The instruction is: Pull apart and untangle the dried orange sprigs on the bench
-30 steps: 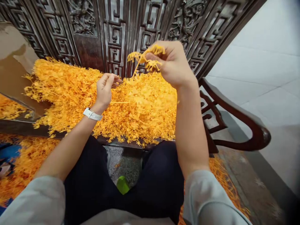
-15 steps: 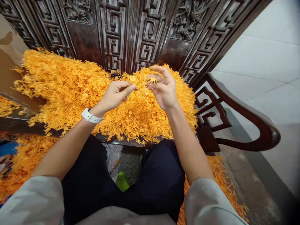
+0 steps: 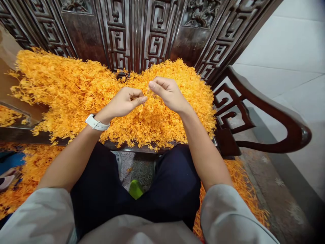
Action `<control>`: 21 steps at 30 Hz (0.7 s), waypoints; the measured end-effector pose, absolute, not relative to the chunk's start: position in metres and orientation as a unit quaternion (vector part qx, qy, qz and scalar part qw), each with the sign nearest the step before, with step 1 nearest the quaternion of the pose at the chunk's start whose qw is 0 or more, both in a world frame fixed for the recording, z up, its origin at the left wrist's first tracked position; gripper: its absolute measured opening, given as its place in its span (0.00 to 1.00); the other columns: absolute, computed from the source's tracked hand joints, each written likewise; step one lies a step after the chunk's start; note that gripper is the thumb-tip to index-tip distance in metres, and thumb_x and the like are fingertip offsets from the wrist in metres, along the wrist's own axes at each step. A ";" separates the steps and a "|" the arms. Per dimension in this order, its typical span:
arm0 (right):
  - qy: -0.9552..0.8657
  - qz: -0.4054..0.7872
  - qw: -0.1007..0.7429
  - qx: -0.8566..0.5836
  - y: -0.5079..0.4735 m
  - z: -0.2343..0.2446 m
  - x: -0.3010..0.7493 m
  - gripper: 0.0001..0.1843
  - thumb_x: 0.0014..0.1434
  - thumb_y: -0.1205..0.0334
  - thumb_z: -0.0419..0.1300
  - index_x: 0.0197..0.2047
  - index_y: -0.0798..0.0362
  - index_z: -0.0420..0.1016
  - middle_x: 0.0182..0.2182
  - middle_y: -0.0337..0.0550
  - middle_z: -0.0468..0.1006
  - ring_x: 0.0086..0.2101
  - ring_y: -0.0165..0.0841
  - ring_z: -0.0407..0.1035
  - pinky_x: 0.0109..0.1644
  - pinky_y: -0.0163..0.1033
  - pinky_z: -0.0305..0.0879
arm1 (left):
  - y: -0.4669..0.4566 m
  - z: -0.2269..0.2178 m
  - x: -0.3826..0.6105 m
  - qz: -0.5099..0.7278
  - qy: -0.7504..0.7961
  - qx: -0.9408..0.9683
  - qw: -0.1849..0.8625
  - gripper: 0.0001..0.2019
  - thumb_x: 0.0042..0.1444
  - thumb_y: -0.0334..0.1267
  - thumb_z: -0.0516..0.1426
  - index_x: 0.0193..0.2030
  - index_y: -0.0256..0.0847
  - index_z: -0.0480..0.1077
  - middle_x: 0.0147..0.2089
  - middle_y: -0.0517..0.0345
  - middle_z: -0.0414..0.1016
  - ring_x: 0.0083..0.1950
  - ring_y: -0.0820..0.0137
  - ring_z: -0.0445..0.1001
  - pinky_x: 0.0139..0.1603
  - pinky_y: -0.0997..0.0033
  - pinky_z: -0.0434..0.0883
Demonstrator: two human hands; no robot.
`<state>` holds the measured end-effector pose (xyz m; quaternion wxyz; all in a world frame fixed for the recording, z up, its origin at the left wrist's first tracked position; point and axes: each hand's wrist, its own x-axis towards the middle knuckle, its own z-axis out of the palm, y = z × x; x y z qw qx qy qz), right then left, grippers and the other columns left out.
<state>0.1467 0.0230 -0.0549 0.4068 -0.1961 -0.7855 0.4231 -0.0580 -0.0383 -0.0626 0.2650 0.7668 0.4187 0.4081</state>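
Observation:
A big heap of orange-yellow branching sprigs [image 3: 76, 91] covers the seat of a dark carved wooden bench [image 3: 142, 37] in front of me. My left hand [image 3: 124, 101], with a white watch band on its wrist, hovers over the heap's middle with its fingers curled and thumb and forefinger pinched together. My right hand [image 3: 167, 93] is right beside it, fingers curled into a pinch, fingertips almost touching the left hand's. Whatever the two pinches grip is too small to make out against the heap.
The bench's curved armrest [image 3: 266, 118] juts out at the right. More orange sprigs [image 3: 27, 173] lie on the floor at left and under my right elbow. My dark-trousered knees and a green shoe tip [image 3: 135, 188] are below. Pale floor tiles [image 3: 291, 51] lie at the right.
My right hand came down from head height, where it held up a sprig, to the heap. Both hands have closed together into pinches over the heap's middle.

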 end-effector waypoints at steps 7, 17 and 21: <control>-0.750 0.437 0.450 -0.208 0.022 -0.071 0.127 0.39 0.59 0.17 0.57 0.27 0.48 0.62 0.25 0.35 0.61 0.28 0.29 0.55 0.30 0.38 0.57 | -0.033 -0.077 -0.044 0.476 0.381 0.727 0.314 0.28 0.62 0.68 0.62 0.34 0.42 0.71 0.32 0.58 0.70 0.32 0.71 0.66 0.33 0.67 0.65; -0.750 0.419 0.473 -0.193 0.014 -0.076 0.114 0.39 0.63 0.23 0.60 0.23 0.49 0.56 0.22 0.32 0.55 0.26 0.27 0.52 0.30 0.37 0.54 | -0.043 -0.065 -0.043 0.441 0.384 0.726 0.361 0.30 0.56 0.61 0.71 0.20 0.42 0.66 0.18 0.65 0.56 0.22 0.76 0.54 0.23 0.69 0.53; -0.668 0.388 0.572 -0.275 0.068 -0.079 0.152 0.38 0.64 0.21 0.53 0.27 0.45 0.47 0.21 0.28 0.46 0.23 0.25 0.46 0.28 0.36 0.49 | -0.055 -0.055 -0.045 0.387 0.385 0.742 0.389 0.25 0.53 0.59 0.73 0.24 0.40 0.75 0.20 0.62 0.66 0.22 0.77 0.59 0.24 0.70 0.55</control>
